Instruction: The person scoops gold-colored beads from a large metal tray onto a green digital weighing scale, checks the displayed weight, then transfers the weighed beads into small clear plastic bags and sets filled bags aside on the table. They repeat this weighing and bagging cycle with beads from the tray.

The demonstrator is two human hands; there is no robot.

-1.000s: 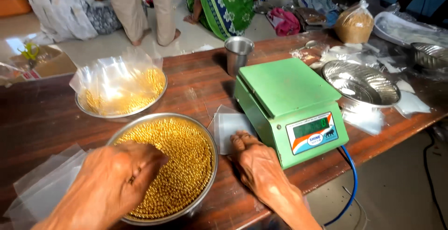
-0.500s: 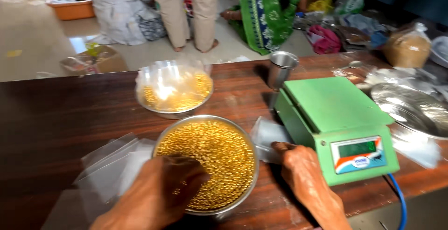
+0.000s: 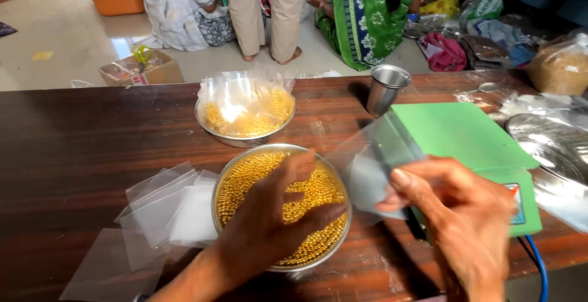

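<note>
left hand (image 3: 269, 225) digging curled fingers into gold beads (image 3: 306, 195) in steel bowl (image 3: 222, 182) | right hand (image 3: 471, 222) pinching clear plastic bag (image 3: 373, 167) over bench (image 3: 73, 143)

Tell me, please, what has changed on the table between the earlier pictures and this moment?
The right hand left the table beside the green scale and now holds up a clear plastic bag. The left hand moved further over the bowl of gold beads. The second bowl, steel cup and flat bags stayed put.
</note>
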